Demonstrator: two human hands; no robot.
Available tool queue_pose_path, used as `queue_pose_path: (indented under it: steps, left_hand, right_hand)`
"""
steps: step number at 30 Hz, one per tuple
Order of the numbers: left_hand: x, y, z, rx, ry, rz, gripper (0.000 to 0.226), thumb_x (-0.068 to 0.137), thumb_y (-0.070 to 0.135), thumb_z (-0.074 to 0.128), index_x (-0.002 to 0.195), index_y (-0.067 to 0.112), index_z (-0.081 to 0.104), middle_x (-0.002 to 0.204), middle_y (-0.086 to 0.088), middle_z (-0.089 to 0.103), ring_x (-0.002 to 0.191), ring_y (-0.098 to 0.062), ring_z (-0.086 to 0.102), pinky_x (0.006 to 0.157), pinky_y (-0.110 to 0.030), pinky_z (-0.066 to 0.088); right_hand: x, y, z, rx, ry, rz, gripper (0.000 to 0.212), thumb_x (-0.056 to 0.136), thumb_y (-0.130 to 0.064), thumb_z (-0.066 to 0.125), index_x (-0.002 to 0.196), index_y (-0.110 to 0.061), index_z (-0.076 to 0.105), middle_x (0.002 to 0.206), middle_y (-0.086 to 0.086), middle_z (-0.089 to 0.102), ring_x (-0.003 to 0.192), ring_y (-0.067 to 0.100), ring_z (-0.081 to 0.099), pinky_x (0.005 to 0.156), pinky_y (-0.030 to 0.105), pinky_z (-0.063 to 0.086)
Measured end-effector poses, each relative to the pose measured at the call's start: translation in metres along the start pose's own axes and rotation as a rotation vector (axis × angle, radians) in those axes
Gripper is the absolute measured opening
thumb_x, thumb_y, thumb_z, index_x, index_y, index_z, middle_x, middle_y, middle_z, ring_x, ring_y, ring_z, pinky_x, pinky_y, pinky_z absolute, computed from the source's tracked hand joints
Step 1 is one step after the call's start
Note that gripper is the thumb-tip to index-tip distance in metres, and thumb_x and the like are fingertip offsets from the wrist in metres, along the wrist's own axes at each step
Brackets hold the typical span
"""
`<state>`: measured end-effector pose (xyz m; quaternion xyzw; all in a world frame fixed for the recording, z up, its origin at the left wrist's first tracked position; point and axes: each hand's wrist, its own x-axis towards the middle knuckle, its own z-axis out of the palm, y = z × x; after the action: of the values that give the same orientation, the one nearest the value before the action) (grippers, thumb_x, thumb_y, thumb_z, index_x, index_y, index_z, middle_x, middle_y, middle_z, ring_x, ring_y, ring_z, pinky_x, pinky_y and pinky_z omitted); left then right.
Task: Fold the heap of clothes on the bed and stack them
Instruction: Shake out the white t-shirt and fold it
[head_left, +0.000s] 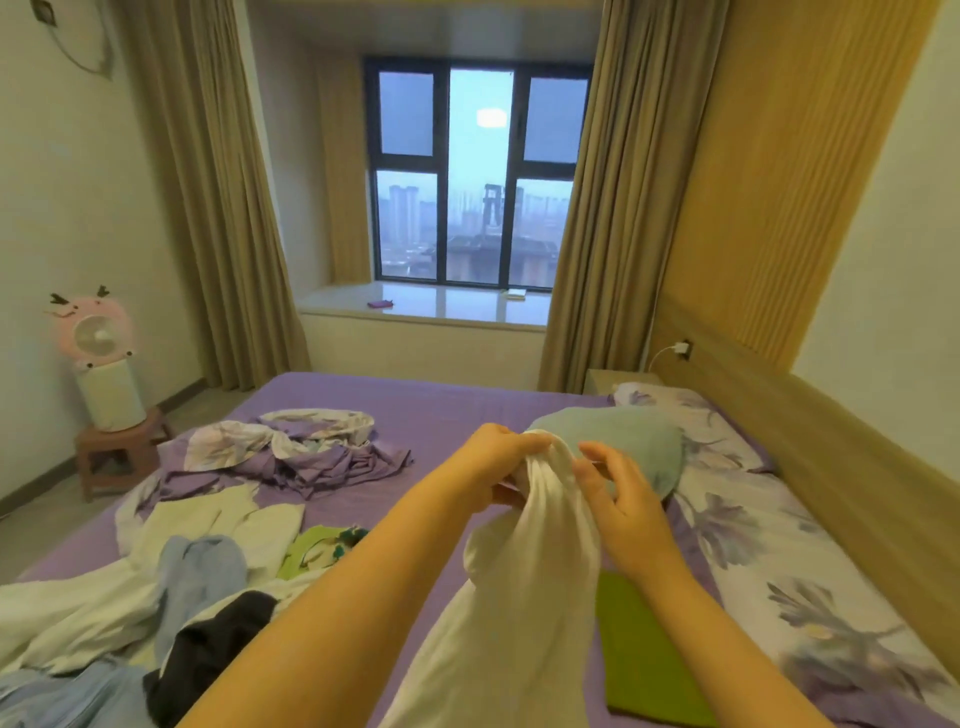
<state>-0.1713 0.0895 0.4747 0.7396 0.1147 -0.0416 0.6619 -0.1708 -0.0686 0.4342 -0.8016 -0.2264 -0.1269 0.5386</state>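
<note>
Both hands are up over the bed, working the top of a white garment (524, 597). The left hand (493, 467) is closed tight, pinching a bunched fold of the cloth at its highest point. The right hand (618, 499) is half open, fingers (597, 457) spread and curled toward the same fold; it looks to be touching the edge rather than gripping it, though the angle makes that hard to call.

The white piece hangs down from the pinch in a long soft drape toward the camera. It reads as thin, light and limp, with no stiffness at all, so it will sag wherever it isn't held. The best hold is probably at two corners or a seam, spread well apart, to pull it flat.

Just beside it on the purple sheet (441, 410) lies a green folded piece (649, 654), flat and square-edged, likely the start of the stack. Beyond the hands sits a pale teal pillow (634, 441), plump and matte, against a floral pillow (722, 441).

To the left is the unfolded heap (156, 597): cream, pale blue and black fabrics, crumpled and overlapping, with a floral-and-purple bundle (291, 447) farther back.
</note>
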Motion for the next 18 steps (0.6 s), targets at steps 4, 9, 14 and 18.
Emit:
queue_pose_path:
  steps: [4,9,14,18]
  left_hand:
    - [-0.012,0.03,0.023,-0.254,0.047,-0.013,0.031,0.094,0.024,0.061,0.072,0.001,0.058,0.052,-0.01,0.056,0.053,-0.021,0.059,0.047,-0.029,0.053]
    - [-0.031,0.041,0.024,-0.371,-0.066,0.139,0.018,0.096,0.019,0.056,0.102,0.001,0.058,0.093,-0.019,0.063,0.085,-0.029,0.065,0.074,-0.04,0.06]
    - [-0.048,0.026,0.018,0.159,-0.142,0.295,0.046,0.088,0.031,0.066,0.132,0.032,0.05,0.124,0.002,0.058,0.113,-0.017,0.058,0.095,-0.038,0.051]
    - [-0.053,0.013,0.038,0.421,-0.029,0.217,0.056,0.083,0.024,0.073,0.132,0.026,0.045,0.112,0.004,0.052,0.102,-0.017,0.056,0.078,-0.029,0.053]
  right_hand:
    - [-0.03,-0.013,-0.007,-0.078,-0.127,-0.098,0.062,0.085,-0.055,0.057,0.135,-0.059,0.02,0.143,-0.036,0.015,0.132,-0.018,0.015,0.099,0.006,0.025]
    - [-0.013,-0.004,-0.025,0.357,-0.002,0.088,0.033,0.095,-0.013,0.055,0.12,-0.033,0.056,0.115,-0.011,0.065,0.109,0.008,0.06,0.089,0.021,0.049]
    - [0.014,-0.009,-0.045,0.589,-0.057,0.306,0.023,0.099,-0.012,0.046,0.114,-0.017,0.062,0.105,0.009,0.07,0.098,0.027,0.067,0.081,0.041,0.055]
    - [0.029,-0.016,-0.047,0.592,-0.083,0.359,0.024,0.1,-0.012,0.044,0.118,-0.017,0.058,0.11,0.008,0.067,0.095,0.022,0.066,0.069,0.03,0.054]
